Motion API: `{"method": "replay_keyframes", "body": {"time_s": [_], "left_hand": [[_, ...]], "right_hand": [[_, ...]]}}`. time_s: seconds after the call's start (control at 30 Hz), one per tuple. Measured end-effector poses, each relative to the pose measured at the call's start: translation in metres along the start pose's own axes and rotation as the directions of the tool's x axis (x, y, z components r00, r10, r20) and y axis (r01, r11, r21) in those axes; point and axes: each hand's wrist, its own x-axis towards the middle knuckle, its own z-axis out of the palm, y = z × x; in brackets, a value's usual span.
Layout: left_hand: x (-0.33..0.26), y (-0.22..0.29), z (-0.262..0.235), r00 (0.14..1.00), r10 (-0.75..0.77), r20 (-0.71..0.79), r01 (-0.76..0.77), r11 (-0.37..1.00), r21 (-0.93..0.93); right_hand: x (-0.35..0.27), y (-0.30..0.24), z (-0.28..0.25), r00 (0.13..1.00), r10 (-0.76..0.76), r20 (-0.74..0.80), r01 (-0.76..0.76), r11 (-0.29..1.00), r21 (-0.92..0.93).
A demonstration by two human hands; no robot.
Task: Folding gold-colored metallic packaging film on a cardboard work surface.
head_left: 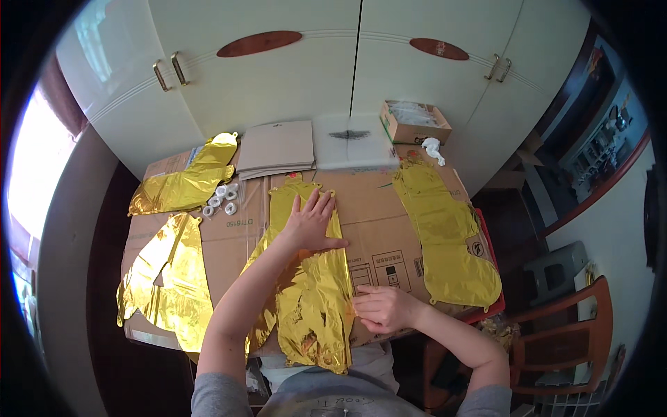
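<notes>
Well left of the hands lie two gold foil pieces, nearer them some white rolls. The left hand spreads flat on the middle foil; the right hand curls at its right edge, whether pinching I cannot tell. Right of both lies another foil.

Shiny gold foil balloon, deflated and flat, creased and crinkled across its near half, lying lengthwise on brown cardboard, near end overhanging the edge
</notes>
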Motion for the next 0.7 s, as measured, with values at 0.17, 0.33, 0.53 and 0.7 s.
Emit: {"method": "replay_keyframes", "body": {"time_s": [0.17,0.33,0.53,0.7], "left_hand": [[0.016,-0.013,0.000,0.994,-0.029,-0.101,0.030,1.000,0.003],[0.030,-0.020,-0.005,0.986,-0.113,-0.127,0.109,0.993,-0.036],[0.042,-0.031,-0.003,0.959,-0.243,-0.147,0.230,0.968,-0.100],[0.041,-0.029,-0.005,0.916,-0.353,-0.189,0.332,0.934,-0.134]], "right_hand": [[-0.001,-0.001,0.002,0.998,0.018,-0.053,-0.017,0.999,0.029],[-0.005,-0.003,0.005,0.995,0.061,-0.078,-0.057,0.997,0.048],[-0.007,-0.002,0.005,0.994,0.082,-0.071,-0.078,0.995,0.062],[-0.007,-0.003,0.007,0.992,0.097,-0.077,-0.092,0.994,0.059]]}}
